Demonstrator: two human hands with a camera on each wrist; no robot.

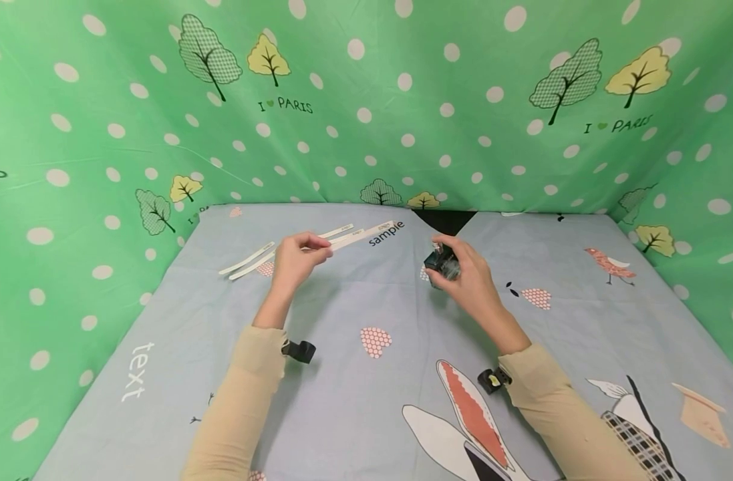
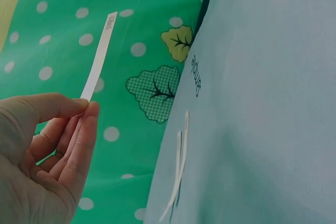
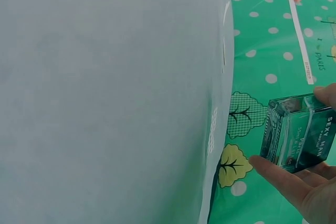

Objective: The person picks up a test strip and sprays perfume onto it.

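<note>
My left hand [image 1: 318, 244] pinches one end of a long white paper strip [image 1: 357, 237] between thumb and forefinger, a little above the blue printed cloth [image 1: 342, 314]. In the left wrist view the same pinch of the left hand [image 2: 84, 109] holds the strip [image 2: 100, 56], which points up and away. My right hand [image 1: 436, 260] grips a small dark glass bottle [image 1: 444, 262] to the right of the strip's free end. The right wrist view shows the right hand [image 3: 304, 140] around the square bottle [image 3: 296, 137], which has a printed label. The strip [image 3: 302, 40] hangs near it.
More white strips [image 1: 246, 260] lie on the cloth to the left of my left hand, and another strip [image 1: 341, 232] lies behind it. Loose strips [image 2: 178, 171] also show in the left wrist view. Green dotted fabric walls [image 1: 366, 120] close in the back and both sides.
</note>
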